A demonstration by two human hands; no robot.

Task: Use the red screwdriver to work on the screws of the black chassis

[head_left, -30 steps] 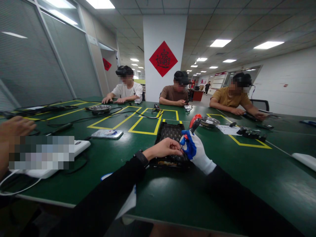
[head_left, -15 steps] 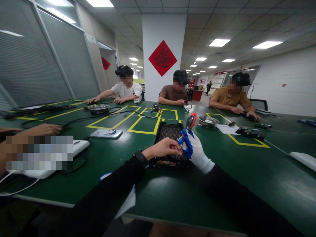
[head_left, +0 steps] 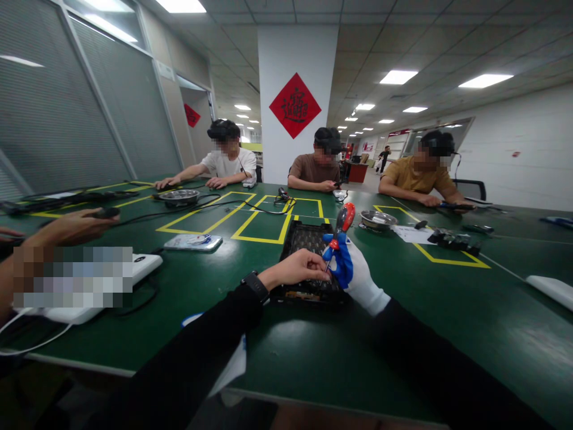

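Note:
A screwdriver [head_left: 345,218] with a red and black handle stands tilted, its shaft pointing down into a black plastic housing [head_left: 308,235] on the table. My right hand [head_left: 356,272], in a white glove with blue-coated fingers, is closed round the lower handle and shaft. Bare and with a dark watch at the wrist, my left hand [head_left: 299,267] pinches near the shaft's lower end, over the housing. Whether its fingers hold the shaft or a small part cannot be made out. The screwdriver's tip is hidden by the fingers.
On the green table [head_left: 286,352] lie a phone-like slab [head_left: 193,242], a metal bowl [head_left: 378,220], black parts [head_left: 454,240] on white paper and a white device [head_left: 548,291]. A co-worker's hand [head_left: 85,224] is at left. Three people sit opposite.
My right hand's fingers have shifted round the screwdriver, whose handle sits slightly further left. My left hand stays in place. At left, a co-worker's hand has risen with a dark object.

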